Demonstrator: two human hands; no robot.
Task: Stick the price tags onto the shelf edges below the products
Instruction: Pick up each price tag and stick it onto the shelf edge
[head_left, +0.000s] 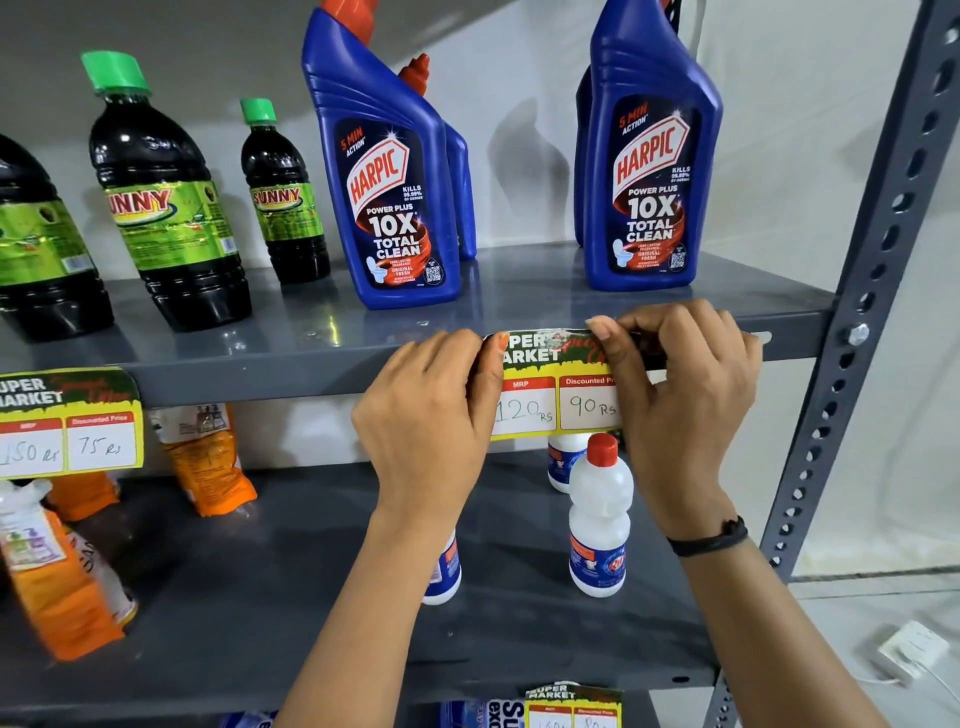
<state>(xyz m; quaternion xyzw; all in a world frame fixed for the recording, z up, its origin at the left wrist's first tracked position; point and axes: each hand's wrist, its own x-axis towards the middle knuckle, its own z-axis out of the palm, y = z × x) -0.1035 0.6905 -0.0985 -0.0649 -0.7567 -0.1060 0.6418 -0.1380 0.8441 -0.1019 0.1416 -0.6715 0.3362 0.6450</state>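
Person is standing at a grey metal shelf (260, 358), both hands up at its front edge. Price tag (556, 387) is sitting against that edge, below and between the 2 front Harpic bottles (387, 208), nearer the right one; its top strip is folding over the lip, its lower half hanging below with 120 and 90 written in.

Left hand (431, 415) is pinching the tag's left margin, thumb on the face, fingers tucked behind. Right hand (680, 384) is clenching over the tag's top right corner, fingertips (602, 327) pressing the strip down onto the shelf top. Black band on that wrist.

Step in hand, as I judge it: fixing this tag. A second tag (67, 421) is already hanging on the same edge far left, under the Sunny bottles (171, 208).

Next move probably calls for smoothing the top strip left to right, keeping it level, then letting go gently.
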